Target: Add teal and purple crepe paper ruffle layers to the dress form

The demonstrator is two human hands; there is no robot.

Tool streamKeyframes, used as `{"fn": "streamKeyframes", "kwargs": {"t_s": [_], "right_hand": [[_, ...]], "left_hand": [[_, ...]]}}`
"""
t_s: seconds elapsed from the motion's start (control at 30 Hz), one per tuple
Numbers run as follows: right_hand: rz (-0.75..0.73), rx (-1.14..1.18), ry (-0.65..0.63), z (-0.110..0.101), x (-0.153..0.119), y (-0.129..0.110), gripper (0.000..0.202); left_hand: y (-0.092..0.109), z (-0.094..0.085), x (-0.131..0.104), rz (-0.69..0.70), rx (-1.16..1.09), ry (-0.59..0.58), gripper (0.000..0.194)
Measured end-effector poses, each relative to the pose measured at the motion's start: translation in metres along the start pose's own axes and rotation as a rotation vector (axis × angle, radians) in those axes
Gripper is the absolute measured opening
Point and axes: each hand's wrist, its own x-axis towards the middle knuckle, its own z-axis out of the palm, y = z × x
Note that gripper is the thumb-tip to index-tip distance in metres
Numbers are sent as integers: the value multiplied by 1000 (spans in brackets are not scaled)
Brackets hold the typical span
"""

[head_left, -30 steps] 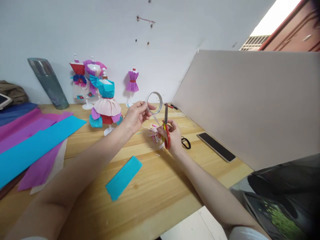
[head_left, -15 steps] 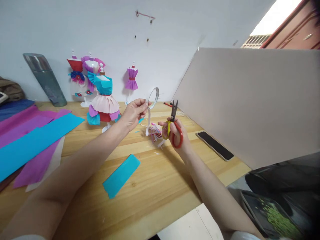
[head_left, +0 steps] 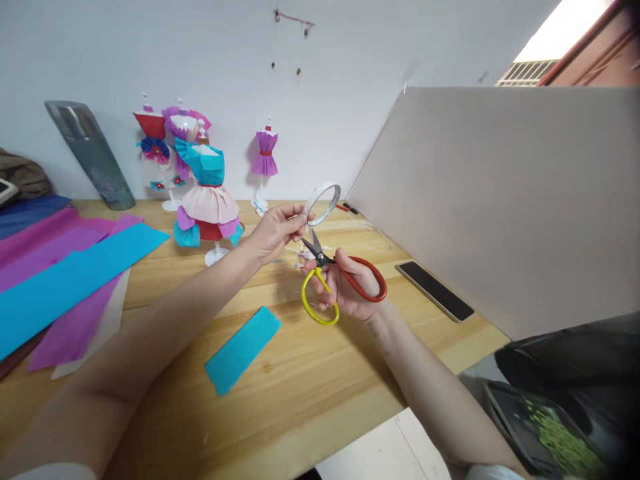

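While the left hand [head_left: 273, 232] pinches the tape roll [head_left: 323, 203], the right hand's [head_left: 350, 283] grip clamps scissors [head_left: 340, 283] — blades apparently parted, tips up-left

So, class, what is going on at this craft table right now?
A person sits at a wooden table. The left hand pinches a roll of tape and holds it up above the table. The right hand grips scissors with one red and one yellow handle, blades open and pointing up at the roll. Paper dresses on little stands, coloured crepe sheets, a cut teal strip and a phone lie around.
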Motion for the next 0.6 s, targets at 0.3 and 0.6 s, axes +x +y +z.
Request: {"fn": "streamKeyframes", "kwargs": {"t_s": [0.3, 0.6], "right_hand": [[-92, 79, -26, 3, -2, -1, 63], [-196, -90, 92, 8, 0, -3, 44]], "left_hand": [[-2, 3, -4, -62, 10, -63, 40], [3, 6, -5, -23, -48, -64, 37]]}}
